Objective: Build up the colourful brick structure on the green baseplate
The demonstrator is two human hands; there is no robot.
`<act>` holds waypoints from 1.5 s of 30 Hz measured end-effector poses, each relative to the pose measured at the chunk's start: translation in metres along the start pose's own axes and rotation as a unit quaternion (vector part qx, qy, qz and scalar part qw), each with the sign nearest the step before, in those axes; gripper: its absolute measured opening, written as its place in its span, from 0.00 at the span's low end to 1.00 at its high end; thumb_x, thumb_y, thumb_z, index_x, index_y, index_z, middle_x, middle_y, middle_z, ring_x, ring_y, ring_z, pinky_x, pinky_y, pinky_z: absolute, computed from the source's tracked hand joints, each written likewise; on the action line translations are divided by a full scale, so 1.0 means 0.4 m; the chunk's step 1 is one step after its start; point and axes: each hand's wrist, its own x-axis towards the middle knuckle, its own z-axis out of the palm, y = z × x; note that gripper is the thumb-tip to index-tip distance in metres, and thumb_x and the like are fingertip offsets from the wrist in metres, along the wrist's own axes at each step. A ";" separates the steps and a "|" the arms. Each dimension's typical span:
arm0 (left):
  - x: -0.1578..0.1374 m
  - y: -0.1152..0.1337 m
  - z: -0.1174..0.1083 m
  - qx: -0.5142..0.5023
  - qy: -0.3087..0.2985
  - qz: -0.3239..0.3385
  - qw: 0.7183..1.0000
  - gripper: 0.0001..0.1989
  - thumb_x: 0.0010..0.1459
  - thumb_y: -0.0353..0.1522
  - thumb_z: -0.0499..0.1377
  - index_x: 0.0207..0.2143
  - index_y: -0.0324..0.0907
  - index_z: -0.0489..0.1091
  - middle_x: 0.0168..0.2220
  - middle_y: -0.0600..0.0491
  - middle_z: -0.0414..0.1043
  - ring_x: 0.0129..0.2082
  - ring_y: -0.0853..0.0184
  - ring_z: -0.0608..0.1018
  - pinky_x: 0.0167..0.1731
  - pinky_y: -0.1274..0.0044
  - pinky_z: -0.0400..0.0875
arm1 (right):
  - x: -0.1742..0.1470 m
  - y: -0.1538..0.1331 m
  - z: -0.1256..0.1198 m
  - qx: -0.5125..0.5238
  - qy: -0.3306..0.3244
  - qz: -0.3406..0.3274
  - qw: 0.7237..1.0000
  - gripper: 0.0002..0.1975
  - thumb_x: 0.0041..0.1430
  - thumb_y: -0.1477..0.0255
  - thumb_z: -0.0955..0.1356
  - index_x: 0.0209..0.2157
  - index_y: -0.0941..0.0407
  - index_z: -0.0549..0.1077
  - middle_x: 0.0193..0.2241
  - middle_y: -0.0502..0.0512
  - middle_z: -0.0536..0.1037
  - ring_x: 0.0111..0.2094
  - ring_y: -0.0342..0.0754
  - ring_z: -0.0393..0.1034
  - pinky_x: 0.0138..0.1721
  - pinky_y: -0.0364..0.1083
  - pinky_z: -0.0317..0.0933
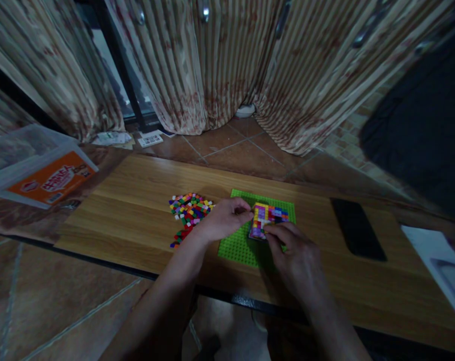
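Note:
A block of multicoloured toy building bricks [261, 213], mostly yellow and purple with red and blue at the right, stands on a green studded baseplate [239, 249]. At its left side is my left hand [227, 219], thumb and forefinger pinched together close to the block's edge; whatever lies between them is too small to make out. My right hand [295, 249] reaches over the baseplate from the front right. Its closed fingertips touch the block's front part near a white brick, and they hide what they may hold. Loose bricks [189, 206] in many colours lie heaped left of the baseplate.
Everything rests on a long wooden table [129, 200]. A black phone-like slab [357, 228] lies to the right, with a white sheet or packet [434, 255] beyond it. A clear plastic box [35, 165] with an orange label stands at the left. Striped curtains [227, 60] hang behind.

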 end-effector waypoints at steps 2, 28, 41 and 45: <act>0.002 -0.004 0.005 -0.003 -0.005 0.003 1.000 0.07 0.54 0.33 0.58 0.32 0.37 0.71 0.25 0.57 0.67 0.25 0.73 0.67 0.27 0.81 0.61 | 0.000 -0.001 0.004 -0.001 0.009 0.009 1.000 0.09 0.62 0.73 0.63 0.36 0.55 0.75 0.35 0.55 0.78 0.35 0.48 0.74 0.38 0.47 0.66; 0.002 0.004 0.088 0.048 0.067 -0.052 0.995 0.30 0.42 0.30 0.64 0.51 0.37 0.65 0.42 0.46 0.76 0.40 0.62 0.77 0.40 0.73 0.71 | 0.001 -0.007 0.007 -0.007 0.043 0.049 0.998 0.11 0.58 0.73 0.64 0.39 0.55 0.77 0.34 0.55 0.82 0.33 0.50 0.77 0.39 0.49 0.70; 0.002 -0.011 0.106 0.015 0.086 -0.069 0.994 0.28 0.42 0.29 0.63 0.49 0.38 0.64 0.39 0.49 0.76 0.36 0.63 0.78 0.34 0.76 0.71 | 0.003 -0.008 0.007 0.009 0.030 0.072 0.997 0.12 0.57 0.71 0.64 0.39 0.56 0.78 0.35 0.57 0.82 0.34 0.51 0.77 0.40 0.49 0.70; 0.001 -0.021 0.103 -0.020 0.073 -0.051 0.996 0.31 0.42 0.30 0.64 0.51 0.37 0.62 0.41 0.48 0.75 0.37 0.64 0.77 0.36 0.76 0.71 | 0.003 -0.006 0.003 0.020 0.032 0.080 0.996 0.11 0.57 0.70 0.65 0.39 0.56 0.78 0.33 0.55 0.82 0.32 0.50 0.77 0.39 0.48 0.69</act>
